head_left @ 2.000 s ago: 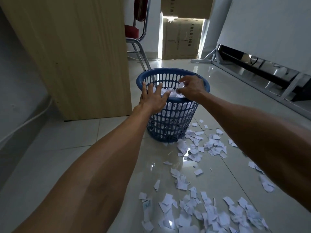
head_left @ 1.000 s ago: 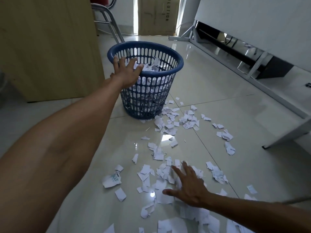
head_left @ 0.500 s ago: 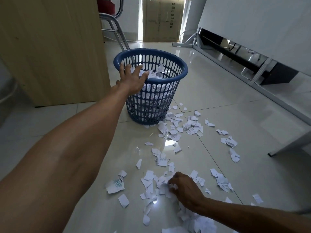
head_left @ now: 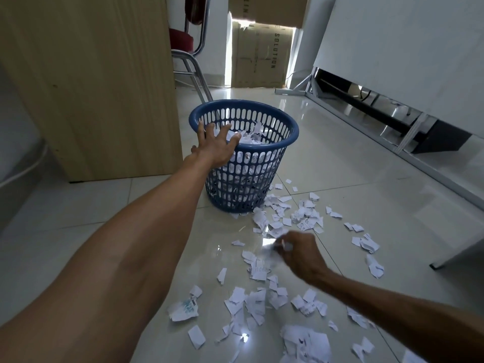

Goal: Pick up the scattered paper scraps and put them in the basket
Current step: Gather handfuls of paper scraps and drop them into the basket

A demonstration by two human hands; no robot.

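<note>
Two hands: your left hand (head_left: 215, 149) lies spread on the near rim of the basket (head_left: 267, 148); your right hand (head_left: 300, 256) is curled round a blurred wad, probably paper scraps (head_left: 273, 246), low over the floor (head_left: 353, 169).
Basket: blue, slotted, upright, part filled with white pieces.
Paper scraps: white, torn, strewn from the basket's foot toward you.
Edges: wooden cabinet (head_left: 91, 87) just left of the basket; metal frame (head_left: 408, 134) well off right.
Open room: bare tiles between scraps and frame.

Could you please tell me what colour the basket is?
The basket is dark blue, shown best in the head view.
</note>
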